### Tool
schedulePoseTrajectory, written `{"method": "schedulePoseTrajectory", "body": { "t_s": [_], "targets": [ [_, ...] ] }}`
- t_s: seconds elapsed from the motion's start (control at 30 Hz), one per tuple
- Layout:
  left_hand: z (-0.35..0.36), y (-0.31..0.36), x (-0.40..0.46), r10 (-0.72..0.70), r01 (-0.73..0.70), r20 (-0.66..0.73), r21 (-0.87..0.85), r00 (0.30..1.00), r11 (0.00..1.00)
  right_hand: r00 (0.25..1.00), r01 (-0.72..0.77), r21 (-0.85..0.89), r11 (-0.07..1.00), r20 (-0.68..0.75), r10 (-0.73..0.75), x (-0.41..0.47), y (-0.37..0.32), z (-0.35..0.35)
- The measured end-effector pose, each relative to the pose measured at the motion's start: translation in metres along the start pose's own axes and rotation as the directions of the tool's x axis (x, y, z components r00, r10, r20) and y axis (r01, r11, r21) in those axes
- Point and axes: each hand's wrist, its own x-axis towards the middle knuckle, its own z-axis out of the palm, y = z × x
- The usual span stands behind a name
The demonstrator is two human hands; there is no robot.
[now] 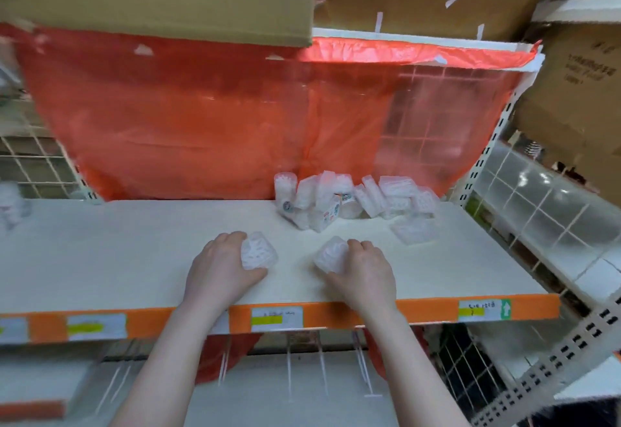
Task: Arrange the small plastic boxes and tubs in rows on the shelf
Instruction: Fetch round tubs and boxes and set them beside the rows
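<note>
Head view, looking down at a white shelf (134,252) with an orange front strip (369,312). Your left hand (218,268) curls around a small clear plastic box (258,252) at centre frame, thumb under its near edge and fingers over its far side. Your right hand (363,272), well apart from the left, grips a second clear tub (331,255) in the same way. Both containers sit low over the shelf surface; whether they touch it cannot be told. No row is started yet on the open shelf area in front of you.

The remaining stock lies in a loose heap (353,201) right of centre, at the back of the shelf against a red plastic sheet (201,117), with one flat box (415,230) lying apart at the heap's near right edge. Price labels (277,317) mark the front strip.

Risks from here: the containers are smooth and light, so a weak grip may let one slide or tip as you set it down. Placing the two at uneven depth would skew the row from the start. Reaching back later may disturb the leaning heap and send pieces toward the right end of the shelf. Motion blur at left and lower frame hides detail there.
</note>
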Motion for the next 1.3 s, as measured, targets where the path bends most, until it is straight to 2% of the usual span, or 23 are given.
{"method": "schedulePoseTrajectory", "body": {
  "t_s": [0.4, 0.7, 0.83, 0.97, 1.13, 1.3],
  "targets": [
    [-0.138, -0.222, -0.076, -0.152, 0.161, -0.069, 0.144, 0.986, 0.977, 0.974, 0.221, 0.109, 0.969, 0.025, -0.224, -0.064, -0.24, 0.073],
    [-0.206, -0.34, -0.108, -0.321, 0.345, -0.15, 0.175, 0.935, 0.922, 0.892, 0.417, 0.183, 0.891, 0.106, -0.439, -0.069, -0.384, 0.105],
    [-0.229, -0.393, -0.11, -0.374, 0.405, -0.187, 0.17, 0.908, 0.898, 0.859, 0.435, 0.294, 0.851, 0.148, -0.49, -0.068, -0.446, 0.123],
    [-0.252, -0.454, -0.1, -0.426, 0.459, -0.181, 0.235, 0.887, 0.857, 0.814, 0.472, 0.362, 0.804, 0.17, -0.555, -0.063, -0.511, 0.149],
    [-0.29, -0.526, -0.076, -0.489, 0.512, -0.152, 0.253, 0.859, 0.821, 0.764, 0.521, 0.385, 0.761, 0.187, -0.618, -0.052, -0.594, 0.174],
    [-0.324, -0.581, -0.057, -0.524, 0.546, -0.152, 0.232, 0.838, 0.805, 0.744, 0.541, 0.394, 0.743, 0.187, -0.641, -0.042, -0.67, 0.191]
  ]
}}
